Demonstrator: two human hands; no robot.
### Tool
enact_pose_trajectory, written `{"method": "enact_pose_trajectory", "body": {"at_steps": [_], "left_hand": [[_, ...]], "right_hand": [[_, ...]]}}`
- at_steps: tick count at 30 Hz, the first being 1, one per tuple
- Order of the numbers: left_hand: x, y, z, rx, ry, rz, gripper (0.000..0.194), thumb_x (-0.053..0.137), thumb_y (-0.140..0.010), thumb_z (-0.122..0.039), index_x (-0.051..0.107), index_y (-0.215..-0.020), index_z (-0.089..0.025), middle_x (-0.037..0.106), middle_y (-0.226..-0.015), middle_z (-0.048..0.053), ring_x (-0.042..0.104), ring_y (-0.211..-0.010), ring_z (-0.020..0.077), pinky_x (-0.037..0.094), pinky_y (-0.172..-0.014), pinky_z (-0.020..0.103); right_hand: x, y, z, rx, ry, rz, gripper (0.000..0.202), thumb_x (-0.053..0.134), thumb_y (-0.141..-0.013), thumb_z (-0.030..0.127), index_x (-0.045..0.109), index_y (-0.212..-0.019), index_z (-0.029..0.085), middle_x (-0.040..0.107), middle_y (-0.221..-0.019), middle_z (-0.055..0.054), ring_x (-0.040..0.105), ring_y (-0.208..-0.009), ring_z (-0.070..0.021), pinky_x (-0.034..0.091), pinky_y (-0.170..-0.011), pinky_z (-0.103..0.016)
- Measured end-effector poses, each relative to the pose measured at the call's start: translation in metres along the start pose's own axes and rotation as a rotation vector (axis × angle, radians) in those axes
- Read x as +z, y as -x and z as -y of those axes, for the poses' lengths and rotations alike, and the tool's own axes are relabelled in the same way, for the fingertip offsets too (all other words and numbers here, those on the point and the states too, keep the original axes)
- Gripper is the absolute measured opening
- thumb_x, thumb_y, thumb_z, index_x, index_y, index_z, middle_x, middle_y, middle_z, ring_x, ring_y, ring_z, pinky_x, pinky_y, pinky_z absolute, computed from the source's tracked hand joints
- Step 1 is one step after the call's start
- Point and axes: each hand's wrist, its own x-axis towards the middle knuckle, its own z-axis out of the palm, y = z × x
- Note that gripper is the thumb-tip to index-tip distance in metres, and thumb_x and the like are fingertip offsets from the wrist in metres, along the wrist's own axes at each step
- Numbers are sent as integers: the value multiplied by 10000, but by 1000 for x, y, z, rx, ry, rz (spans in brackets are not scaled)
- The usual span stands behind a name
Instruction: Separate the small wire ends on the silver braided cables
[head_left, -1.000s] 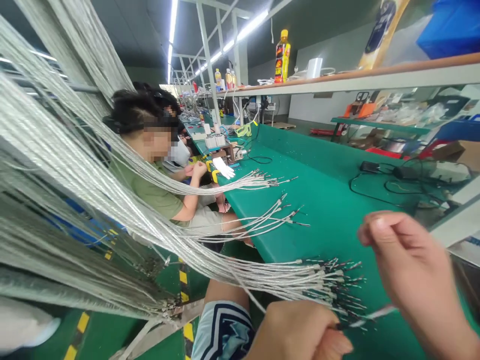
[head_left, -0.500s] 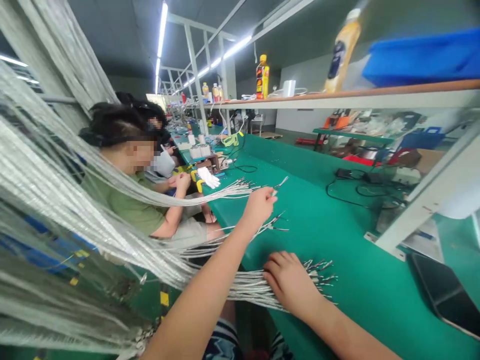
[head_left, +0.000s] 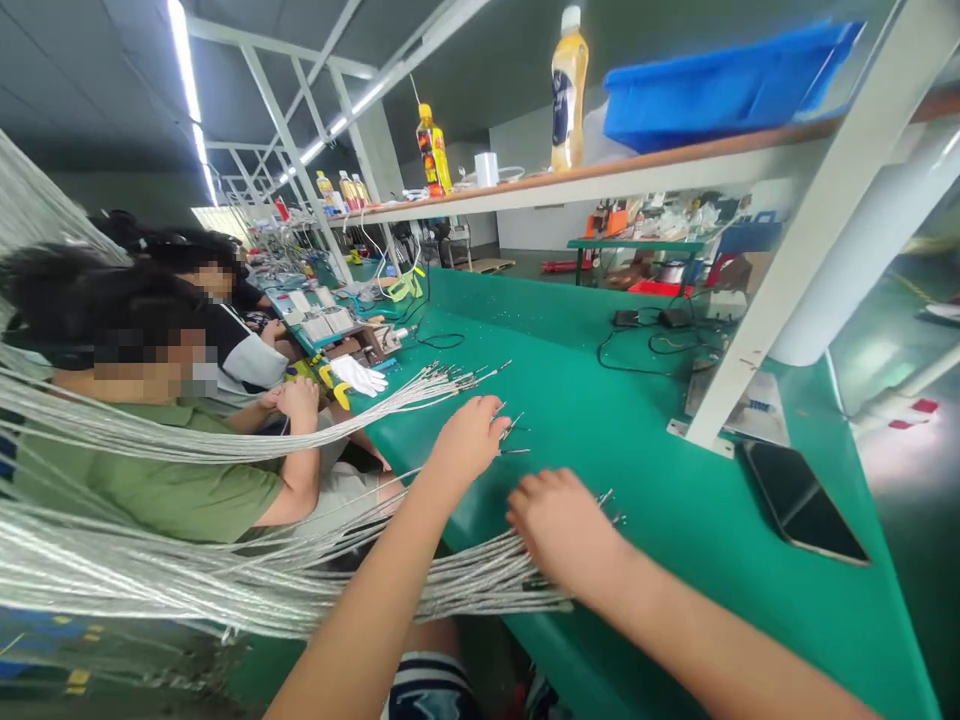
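Over the green table, my left hand has its fingers bent at the ends of a small middle group of wires; what lies between them is too small to tell. My right hand curls over the near bundle of white cables, and its palm side is hidden. Some cable tips stick out past that hand. Another bundle of white cables lies farther off, its dark stripped ends fanned on the table.
A person in a green shirt sits at the left, hands raised near white gloves. A phone lies at the right beside a slanted white post. Bottles and a blue bin stand on the shelf.
The view has swung to the right. My left hand has come away from the far bundle toward the middle wires. My right hand has shifted on the near bundle, whose ends now lie differently.
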Motion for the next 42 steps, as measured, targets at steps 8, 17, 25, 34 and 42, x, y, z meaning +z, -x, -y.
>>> {"method": "enact_pose_trajectory", "body": {"at_steps": [8,17,25,34,42], "left_hand": [[39,122,-3,50,23,189,251,494,-999,-142,654,-1184,-195,642,-1146,103,600,-1060,286,480,-928,419],[61,116,6,-17,207,147,157,541,-952,-80,617,-1061,-163,620,-1067,54,592,-1032,232,481,-912,397],[65,113,-5,-42,478,-8,176,517,-894,-55,582,-826,-203,585,-910,44,563,-899,239,442,-831,365],[-31,171,-19,-274,1119,-237,144,503,-1025,-326,538,-963,-201,588,-838,10,582,-685,140,511,-673,275],[-39,209,-37,-467,1643,-170,185,718,-927,-281,573,-886,-173,632,-691,-3,617,-611,131,521,-593,250]], "right_hand": [[-61,4,-59,248,45,-2,308,449,-1065,300,667,-885,178,684,-837,-102,649,-732,-248,343,-613,-335],[-53,4,-35,191,-37,64,287,492,-1051,326,657,-842,220,689,-803,-46,656,-694,-217,324,-546,-299],[-60,5,-31,214,-97,-12,268,497,-1043,294,680,-867,211,687,-809,-56,659,-707,-238,367,-566,-326],[-59,8,30,48,-855,-37,128,519,-1038,245,647,-1044,244,671,-1025,-25,642,-914,-169,496,-696,-263],[-59,18,68,-43,-1106,-70,141,559,-1030,222,681,-975,268,670,-911,4,653,-837,-145,493,-745,-263]]}}
